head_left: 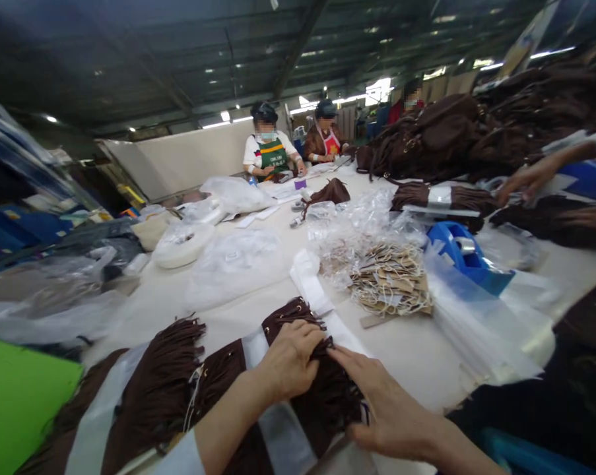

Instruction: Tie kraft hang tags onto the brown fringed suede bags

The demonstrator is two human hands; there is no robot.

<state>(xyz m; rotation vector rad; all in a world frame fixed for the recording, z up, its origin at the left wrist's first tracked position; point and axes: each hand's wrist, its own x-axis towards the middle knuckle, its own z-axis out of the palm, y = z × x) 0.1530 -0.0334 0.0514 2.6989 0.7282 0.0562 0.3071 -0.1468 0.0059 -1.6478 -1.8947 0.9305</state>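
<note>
Left hand: grip clamped on the brown fringe. Right hand: grip apart, flat on it.

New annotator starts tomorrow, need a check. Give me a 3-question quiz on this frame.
1. True or false: the left hand and the right hand both touch the brown fringed piece.
2. What colour is the tape dispenser on the table? A red, B blue, C yellow.
3. Fill in: the band across the brown fringed piece is coloured ____.

Key: 1 true; 2 B; 3 white.
</note>
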